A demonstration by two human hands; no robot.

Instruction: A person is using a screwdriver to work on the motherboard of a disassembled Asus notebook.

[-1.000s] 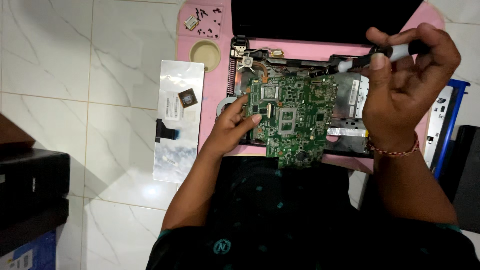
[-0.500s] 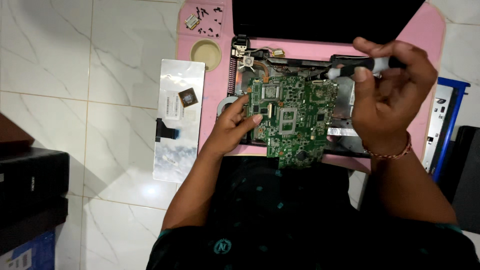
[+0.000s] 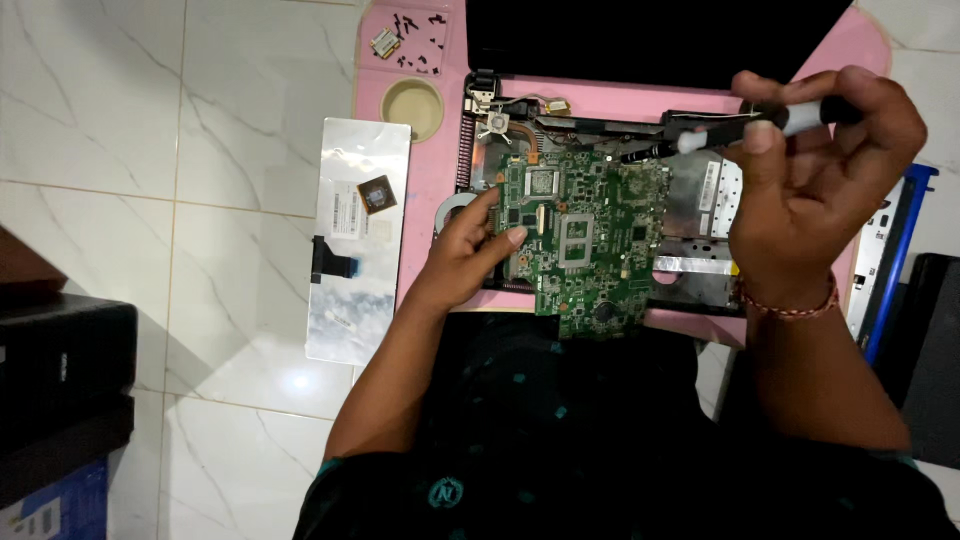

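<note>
my arms are bare from the elbow down. my left hand (image 3: 470, 250) has nothing on it, no ring and no watch. my right hand (image 3: 810, 190) has a thin red string band (image 3: 790, 305) with tiny beads around the wrist. my shirt (image 3: 560, 430) is dark with small blue-green dots and a little round blue-green badge low down.

one circuit board (image 3: 590, 235), one screwdriver (image 3: 745, 128), two hands (image 3: 465, 255)
</note>
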